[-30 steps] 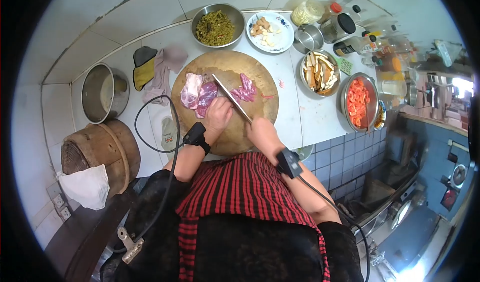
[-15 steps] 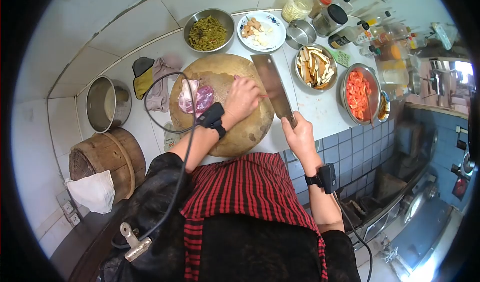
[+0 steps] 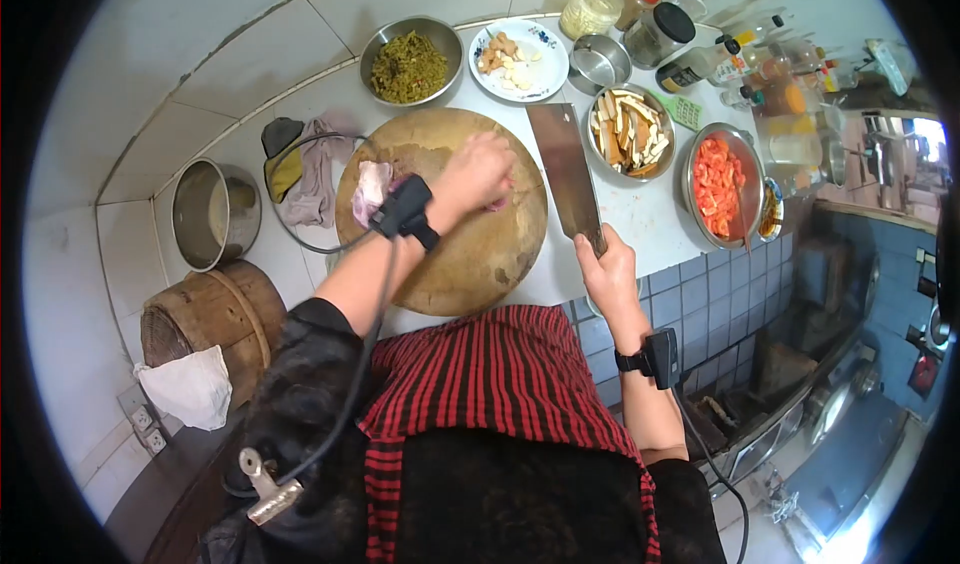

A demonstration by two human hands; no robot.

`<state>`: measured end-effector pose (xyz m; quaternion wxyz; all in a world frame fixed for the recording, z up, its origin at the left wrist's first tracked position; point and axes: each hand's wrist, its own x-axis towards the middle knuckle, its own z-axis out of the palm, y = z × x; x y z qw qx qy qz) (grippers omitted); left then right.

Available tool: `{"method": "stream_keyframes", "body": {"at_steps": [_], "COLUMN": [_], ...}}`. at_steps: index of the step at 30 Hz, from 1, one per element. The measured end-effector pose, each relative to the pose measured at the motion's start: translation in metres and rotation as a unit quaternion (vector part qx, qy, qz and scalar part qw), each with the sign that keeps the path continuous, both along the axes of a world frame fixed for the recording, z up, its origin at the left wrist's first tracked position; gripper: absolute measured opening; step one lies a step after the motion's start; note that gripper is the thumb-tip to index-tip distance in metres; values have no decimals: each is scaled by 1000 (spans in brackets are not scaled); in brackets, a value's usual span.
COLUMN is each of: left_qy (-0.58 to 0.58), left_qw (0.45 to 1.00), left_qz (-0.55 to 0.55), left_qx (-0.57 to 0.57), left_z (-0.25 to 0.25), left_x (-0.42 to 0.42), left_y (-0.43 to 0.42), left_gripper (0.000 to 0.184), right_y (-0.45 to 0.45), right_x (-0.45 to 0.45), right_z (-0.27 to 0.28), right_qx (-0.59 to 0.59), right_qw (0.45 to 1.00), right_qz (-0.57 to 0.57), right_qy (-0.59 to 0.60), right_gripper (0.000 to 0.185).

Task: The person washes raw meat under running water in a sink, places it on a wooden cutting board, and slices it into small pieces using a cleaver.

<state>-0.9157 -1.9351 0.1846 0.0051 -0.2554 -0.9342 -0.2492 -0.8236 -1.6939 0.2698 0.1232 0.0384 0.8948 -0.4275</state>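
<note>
A round wooden chopping board (image 3: 480,254) lies on the white counter. Over its upper right part is my left hand (image 3: 478,172), its fingers curled around pieces of meat, a little of which shows at the edge of the hand. A larger pale and red piece of meat (image 3: 372,192) rests on the board's left side, partly hidden by the black wrist strap. My right hand (image 3: 608,267) grips the handle of a cleaver (image 3: 567,169). The broad blade is held just off the board's right edge, pointing away from me.
Behind the board stand a bowl of chopped greens (image 3: 410,68) and a plate with ginger and garlic (image 3: 518,61). To the right are a bowl of sliced pieces (image 3: 630,132), a bowl of red pieces (image 3: 718,186) and several bottles. A metal pot (image 3: 215,214) and wooden barrel (image 3: 215,324) are left.
The cleaver has gone from the meat to the right of the board in my right hand. My left hand has moved right and away from me, closing over the smaller cut pieces.
</note>
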Motion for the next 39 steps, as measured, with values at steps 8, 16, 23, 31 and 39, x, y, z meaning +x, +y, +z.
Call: {"method": "stream_keyframes", "body": {"at_steps": [8, 16, 23, 31, 39], "left_qy": [-54, -212, 24, -37, -216], "left_qw": [995, 967, 980, 962, 918], "left_qz": [-83, 141, 191, 187, 244], "left_qx": [-12, -15, 52, 196, 227], "left_z": [1, -9, -15, -28, -19], "left_x": [14, 82, 92, 69, 81], "left_y": [-43, -23, 3, 1, -35], "left_gripper": [42, 39, 35, 13, 9], "right_y": [-8, -16, -23, -22, -29], "right_x": [8, 18, 23, 25, 35], "right_z": [-13, -17, -25, -16, -25], "right_qx": [-3, 29, 24, 31, 27], "right_qw": [999, 996, 997, 998, 995], "right_qz": [-6, 27, 26, 15, 29], "right_qy": [-40, -77, -61, -56, -96], "right_gripper": [27, 28, 28, 27, 28]}}
